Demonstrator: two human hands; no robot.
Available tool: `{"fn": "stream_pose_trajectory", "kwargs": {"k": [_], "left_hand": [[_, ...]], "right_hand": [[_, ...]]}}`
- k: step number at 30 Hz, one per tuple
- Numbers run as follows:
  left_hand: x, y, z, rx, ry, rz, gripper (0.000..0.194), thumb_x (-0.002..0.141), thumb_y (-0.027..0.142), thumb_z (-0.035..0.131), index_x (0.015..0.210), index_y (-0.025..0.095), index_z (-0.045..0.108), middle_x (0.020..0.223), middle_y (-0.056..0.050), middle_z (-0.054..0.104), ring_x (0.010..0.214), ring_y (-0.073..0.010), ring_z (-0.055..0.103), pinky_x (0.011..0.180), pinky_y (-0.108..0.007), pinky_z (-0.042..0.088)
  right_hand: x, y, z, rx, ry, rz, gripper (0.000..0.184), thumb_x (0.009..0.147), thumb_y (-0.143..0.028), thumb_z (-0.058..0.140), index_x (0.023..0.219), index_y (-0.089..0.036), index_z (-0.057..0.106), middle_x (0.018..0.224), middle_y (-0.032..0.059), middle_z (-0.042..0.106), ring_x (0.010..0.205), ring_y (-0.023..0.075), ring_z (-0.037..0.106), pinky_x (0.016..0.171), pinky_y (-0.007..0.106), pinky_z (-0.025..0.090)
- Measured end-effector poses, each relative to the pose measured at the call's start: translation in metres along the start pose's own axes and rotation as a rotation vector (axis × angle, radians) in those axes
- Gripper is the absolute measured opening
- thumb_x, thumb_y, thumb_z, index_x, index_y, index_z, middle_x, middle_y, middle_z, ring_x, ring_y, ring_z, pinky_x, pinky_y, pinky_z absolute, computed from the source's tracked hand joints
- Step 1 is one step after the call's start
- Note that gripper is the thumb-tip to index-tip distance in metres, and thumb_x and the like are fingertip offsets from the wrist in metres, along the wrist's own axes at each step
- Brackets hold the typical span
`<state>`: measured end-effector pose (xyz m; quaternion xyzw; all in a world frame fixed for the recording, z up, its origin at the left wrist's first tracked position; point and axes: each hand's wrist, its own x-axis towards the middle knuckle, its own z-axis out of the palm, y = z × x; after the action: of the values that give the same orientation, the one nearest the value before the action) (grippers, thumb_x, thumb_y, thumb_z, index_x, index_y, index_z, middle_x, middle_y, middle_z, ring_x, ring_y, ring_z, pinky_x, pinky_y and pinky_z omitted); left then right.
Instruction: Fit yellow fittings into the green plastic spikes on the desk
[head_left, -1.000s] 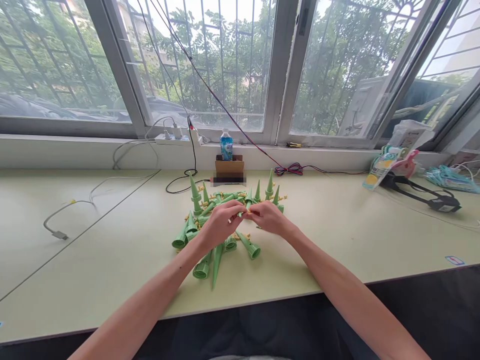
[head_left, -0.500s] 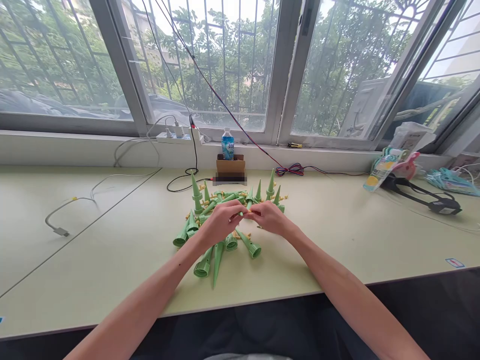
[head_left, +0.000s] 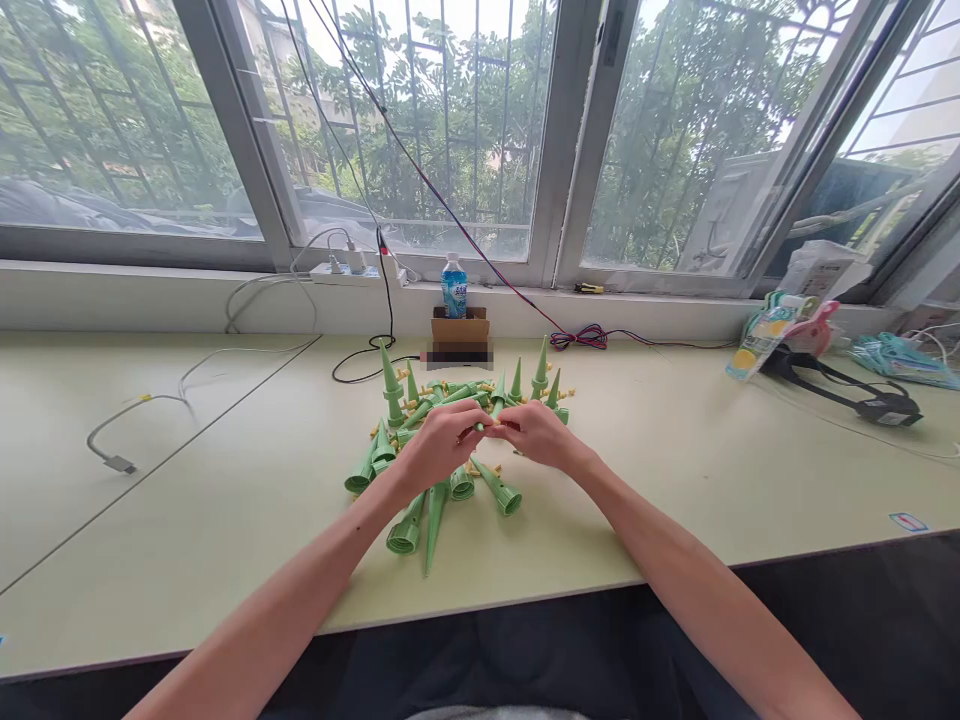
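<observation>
My left hand (head_left: 444,438) is closed around a green plastic watering spike (head_left: 479,427), of which only a small bit shows between the fingers. Fingertips of my right hand (head_left: 534,433) pinch a small yellow valve piece (head_left: 494,424) against it; most of that piece is hidden. Both hands meet over a heap of similar green spikes. One ribbed spike (head_left: 508,497) lies with its threaded mouth toward me, and a long pointed one (head_left: 436,525) lies to its left. Upright spikes (head_left: 540,372) with yellow valves stand behind my hands.
Behind the heap are a small cardboard box (head_left: 459,328) and a blue-labelled bottle (head_left: 454,288). A white cable (head_left: 142,400) crosses the table's left side. A coiled red-black wire (head_left: 581,338) and a black strapped device (head_left: 885,408) lie to the right.
</observation>
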<state>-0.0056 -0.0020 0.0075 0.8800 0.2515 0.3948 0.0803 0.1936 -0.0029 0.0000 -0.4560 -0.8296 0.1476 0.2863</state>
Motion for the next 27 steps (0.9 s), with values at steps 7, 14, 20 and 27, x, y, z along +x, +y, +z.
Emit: {"fn": "stream_pose_trajectory", "kwargs": {"k": [7, 14, 20, 27], "left_hand": [[-0.0002, 0.0035, -0.0021, -0.017, -0.020, -0.028, 0.017, 0.093, 0.022, 0.052, 0.086, 0.018, 0.067, 0.080, -0.003, 0.063, 0.057, -0.0099, 0.054, 0.054, -0.024, 0.042], [-0.0002, 0.0043, 0.0001, -0.023, -0.003, -0.063, 0.017, 0.093, 0.025, 0.053, 0.084, 0.018, 0.067, 0.079, -0.002, 0.062, 0.055, -0.0096, 0.053, 0.053, -0.024, 0.042], [-0.0013, 0.0027, 0.0047, -0.014, 0.018, -0.073, 0.018, 0.093, 0.032, 0.056, 0.089, 0.019, 0.068, 0.084, -0.004, 0.064, 0.056, -0.0095, 0.054, 0.053, -0.024, 0.045], [-0.0020, 0.0020, 0.0047, -0.007, 0.015, -0.052, 0.019, 0.094, 0.033, 0.055, 0.097, 0.019, 0.068, 0.090, -0.005, 0.066, 0.059, -0.0099, 0.056, 0.054, -0.023, 0.047]], "right_hand": [[-0.0003, 0.0015, 0.0011, 0.002, -0.001, -0.024, 0.044, 0.091, -0.041, 0.051, 0.056, -0.018, 0.037, 0.052, -0.0043, 0.034, 0.055, 0.0090, 0.026, 0.054, 0.024, 0.019], [-0.0006, 0.0009, -0.0009, 0.006, -0.001, -0.019, 0.043, 0.091, -0.041, 0.050, 0.057, -0.018, 0.036, 0.052, -0.0047, 0.034, 0.055, 0.0088, 0.027, 0.054, 0.025, 0.019], [-0.0013, -0.0017, -0.0048, -0.010, 0.005, -0.010, 0.038, 0.090, -0.033, 0.049, 0.057, -0.017, 0.036, 0.053, -0.0046, 0.037, 0.055, 0.0088, 0.025, 0.054, 0.025, 0.019], [-0.0002, 0.0001, -0.0037, -0.014, 0.008, -0.003, 0.035, 0.088, -0.030, 0.049, 0.057, -0.018, 0.037, 0.053, -0.0049, 0.037, 0.055, 0.0085, 0.026, 0.054, 0.024, 0.020]]}}
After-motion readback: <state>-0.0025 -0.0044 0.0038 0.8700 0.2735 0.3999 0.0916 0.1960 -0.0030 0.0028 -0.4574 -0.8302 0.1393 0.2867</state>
